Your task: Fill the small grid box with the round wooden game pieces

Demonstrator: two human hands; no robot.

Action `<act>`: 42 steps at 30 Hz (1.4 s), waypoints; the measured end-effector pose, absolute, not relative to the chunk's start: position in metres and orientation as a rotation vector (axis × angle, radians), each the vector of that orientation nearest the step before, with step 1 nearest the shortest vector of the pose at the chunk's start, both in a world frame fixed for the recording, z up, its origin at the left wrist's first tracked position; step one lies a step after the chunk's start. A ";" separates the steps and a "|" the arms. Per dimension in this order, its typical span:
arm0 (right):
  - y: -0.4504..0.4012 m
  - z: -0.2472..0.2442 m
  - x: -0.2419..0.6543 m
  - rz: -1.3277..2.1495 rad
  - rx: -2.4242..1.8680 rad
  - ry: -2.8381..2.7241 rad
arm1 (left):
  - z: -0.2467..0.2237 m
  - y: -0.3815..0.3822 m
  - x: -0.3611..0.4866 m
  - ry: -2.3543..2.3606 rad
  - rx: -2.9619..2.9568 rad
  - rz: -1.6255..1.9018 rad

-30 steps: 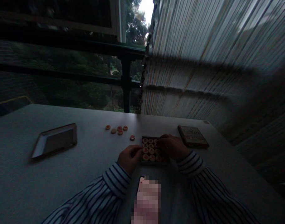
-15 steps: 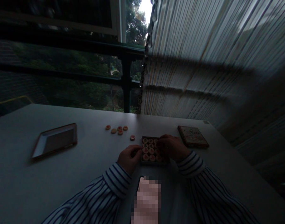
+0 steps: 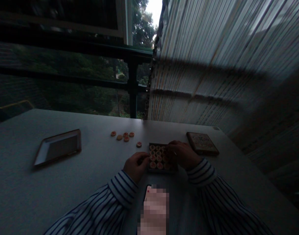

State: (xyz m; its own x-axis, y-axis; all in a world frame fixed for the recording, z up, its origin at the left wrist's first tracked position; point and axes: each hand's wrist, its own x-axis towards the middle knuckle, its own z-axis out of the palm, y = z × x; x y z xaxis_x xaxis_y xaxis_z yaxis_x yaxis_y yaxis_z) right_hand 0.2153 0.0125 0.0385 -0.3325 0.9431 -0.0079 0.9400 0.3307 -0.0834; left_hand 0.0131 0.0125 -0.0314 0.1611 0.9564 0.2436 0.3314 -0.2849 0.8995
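Note:
A shallow box on the table holds round xiangqi pieces in rows, marked with red and dark characters. At its left wall is my left hand, thumb and fingers pinched together on the edge. My right hand bends over the right part of the box and covers the pieces there. Its fingers are curled down and closed; whatever they hold is hidden beneath them. Just beyond the box's left corner lies a single xiangqi piece with a red mark.
Several loose pieces lie in a cluster further left. An open tray-like lid rests at the left, and a flat decorated box at the right. A phone, partly blurred out, lies nearest me. Railing and curtain stand behind the table.
My right hand has shifted very slightly over the right side of the box. My left hand, the box and the loose pieces stay where they were.

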 end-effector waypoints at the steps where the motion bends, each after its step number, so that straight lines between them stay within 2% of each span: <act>1: 0.012 0.040 0.215 0.112 -1.781 -2.533 | -0.031 0.012 0.013 1.230 1.732 1.127; 14: 0.004 0.050 0.214 0.271 -1.663 -2.638 | -0.030 0.011 0.013 1.242 1.750 1.142; 27: 0.004 0.051 0.215 0.186 -1.677 -2.622 | -0.030 0.011 0.013 1.235 1.730 1.142; 35: 0.011 0.046 0.230 0.003 -1.873 -2.520 | -0.028 0.010 0.014 1.242 1.719 1.132; 42: 0.012 0.042 0.232 0.016 -1.907 -2.549 | -0.030 0.010 0.014 1.242 1.715 1.166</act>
